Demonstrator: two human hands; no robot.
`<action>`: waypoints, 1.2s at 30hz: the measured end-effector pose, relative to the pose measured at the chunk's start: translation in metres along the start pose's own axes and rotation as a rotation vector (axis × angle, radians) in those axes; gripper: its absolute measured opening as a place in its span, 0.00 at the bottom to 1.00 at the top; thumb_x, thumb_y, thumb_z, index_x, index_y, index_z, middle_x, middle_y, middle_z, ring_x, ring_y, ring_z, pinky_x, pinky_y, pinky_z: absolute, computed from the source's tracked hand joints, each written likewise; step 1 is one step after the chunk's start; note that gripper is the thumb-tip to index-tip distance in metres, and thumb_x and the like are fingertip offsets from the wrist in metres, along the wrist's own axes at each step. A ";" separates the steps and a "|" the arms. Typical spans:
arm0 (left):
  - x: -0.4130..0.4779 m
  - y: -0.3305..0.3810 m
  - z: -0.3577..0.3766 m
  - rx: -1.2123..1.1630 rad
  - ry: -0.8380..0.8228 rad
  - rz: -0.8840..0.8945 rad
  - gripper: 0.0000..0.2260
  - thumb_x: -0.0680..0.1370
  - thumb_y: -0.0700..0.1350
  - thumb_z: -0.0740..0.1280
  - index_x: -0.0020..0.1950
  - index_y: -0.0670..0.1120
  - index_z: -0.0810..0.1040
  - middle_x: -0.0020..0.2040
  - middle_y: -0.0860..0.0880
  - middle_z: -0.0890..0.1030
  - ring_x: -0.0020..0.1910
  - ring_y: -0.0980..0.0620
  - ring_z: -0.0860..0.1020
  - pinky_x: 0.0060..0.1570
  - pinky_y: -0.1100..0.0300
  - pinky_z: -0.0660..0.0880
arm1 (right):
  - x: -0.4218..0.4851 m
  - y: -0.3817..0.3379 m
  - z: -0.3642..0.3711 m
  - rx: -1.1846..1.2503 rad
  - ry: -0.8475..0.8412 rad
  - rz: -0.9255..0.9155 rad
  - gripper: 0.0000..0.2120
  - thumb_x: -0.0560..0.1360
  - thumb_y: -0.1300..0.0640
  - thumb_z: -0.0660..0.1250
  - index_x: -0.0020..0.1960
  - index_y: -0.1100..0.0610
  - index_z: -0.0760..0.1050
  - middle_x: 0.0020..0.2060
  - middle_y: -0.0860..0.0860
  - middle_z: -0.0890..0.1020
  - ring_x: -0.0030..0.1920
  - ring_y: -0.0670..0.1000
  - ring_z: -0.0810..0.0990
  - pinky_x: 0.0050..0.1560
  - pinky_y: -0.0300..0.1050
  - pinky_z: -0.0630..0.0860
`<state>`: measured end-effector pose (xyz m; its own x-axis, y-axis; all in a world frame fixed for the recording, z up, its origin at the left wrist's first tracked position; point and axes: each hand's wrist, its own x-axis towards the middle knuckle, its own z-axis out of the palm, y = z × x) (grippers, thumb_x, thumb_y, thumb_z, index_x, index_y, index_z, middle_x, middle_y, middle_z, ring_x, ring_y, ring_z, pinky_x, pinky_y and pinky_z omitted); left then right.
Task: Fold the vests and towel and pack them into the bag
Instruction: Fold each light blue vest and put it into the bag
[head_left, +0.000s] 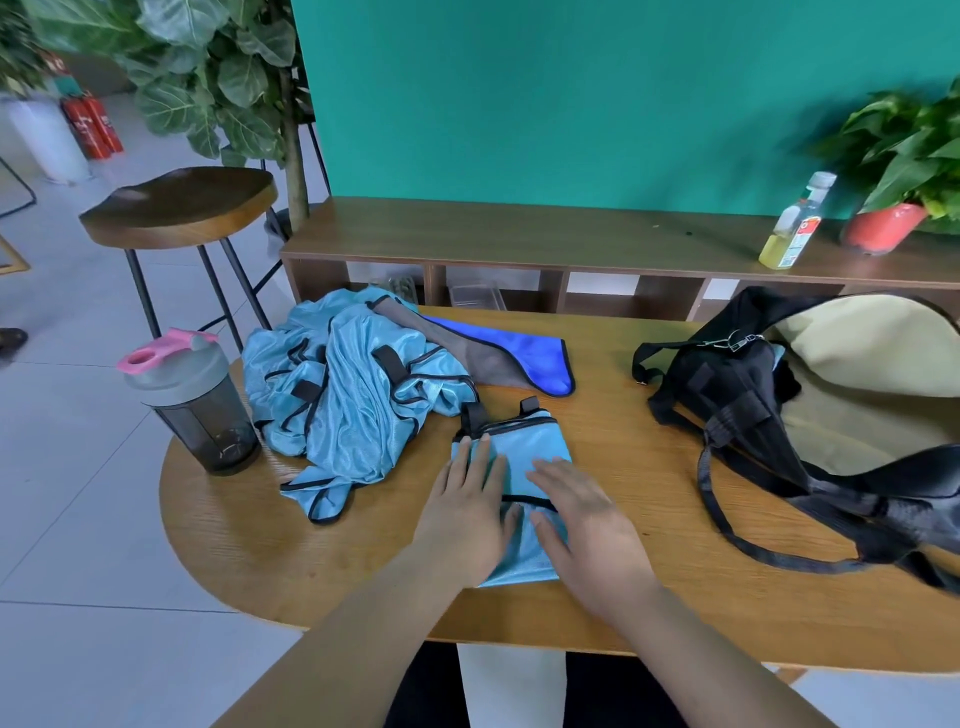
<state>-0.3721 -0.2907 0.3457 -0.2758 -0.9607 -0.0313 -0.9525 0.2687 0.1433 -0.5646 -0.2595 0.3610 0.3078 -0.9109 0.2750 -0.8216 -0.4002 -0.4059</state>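
A folded light-blue vest (524, 452) with black trim lies flat at the front middle of the wooden table (649, 587). My left hand (465, 512) rests flat on its left side, fingers straight. On its right side my right hand (582, 512) presses down, fingers spread. A heap of unfolded light-blue vests (348, 384) sits to the left behind it. Behind the heap lies a blue and grey towel (519, 351), partly tucked under it. The black bag (831, 395) stands open at the right, showing its beige lining.
A grey shaker bottle (195, 402) with a pink lid stands at the table's left edge. Behind the table runs a low wooden shelf (519, 239) carrying a drink bottle (797, 221) and a potted plant (904, 202). A round stool (182, 205) stands at the back left.
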 end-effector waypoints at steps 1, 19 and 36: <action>-0.002 -0.001 0.003 -0.009 -0.007 -0.007 0.32 0.87 0.61 0.48 0.86 0.46 0.46 0.86 0.45 0.37 0.84 0.43 0.34 0.83 0.45 0.44 | 0.004 0.005 0.001 -0.062 -0.109 0.031 0.26 0.86 0.43 0.58 0.82 0.47 0.64 0.82 0.41 0.60 0.83 0.42 0.53 0.81 0.41 0.54; -0.011 -0.007 0.010 0.015 0.014 0.012 0.35 0.85 0.65 0.41 0.86 0.47 0.39 0.86 0.46 0.38 0.83 0.47 0.31 0.82 0.48 0.37 | 0.133 -0.012 0.034 -0.367 -0.396 -0.206 0.27 0.87 0.54 0.59 0.84 0.48 0.58 0.84 0.44 0.56 0.83 0.48 0.54 0.83 0.52 0.51; -0.011 -0.008 0.007 0.024 -0.010 0.017 0.34 0.85 0.66 0.42 0.86 0.50 0.40 0.84 0.49 0.30 0.81 0.47 0.27 0.83 0.46 0.38 | 0.094 0.016 0.031 -0.320 -0.070 0.238 0.23 0.85 0.50 0.59 0.79 0.50 0.68 0.75 0.48 0.69 0.74 0.53 0.67 0.71 0.52 0.70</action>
<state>-0.3624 -0.2818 0.3377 -0.2927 -0.9554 -0.0393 -0.9506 0.2863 0.1203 -0.5340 -0.3544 0.3536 0.1139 -0.9834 0.1411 -0.9783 -0.1358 -0.1566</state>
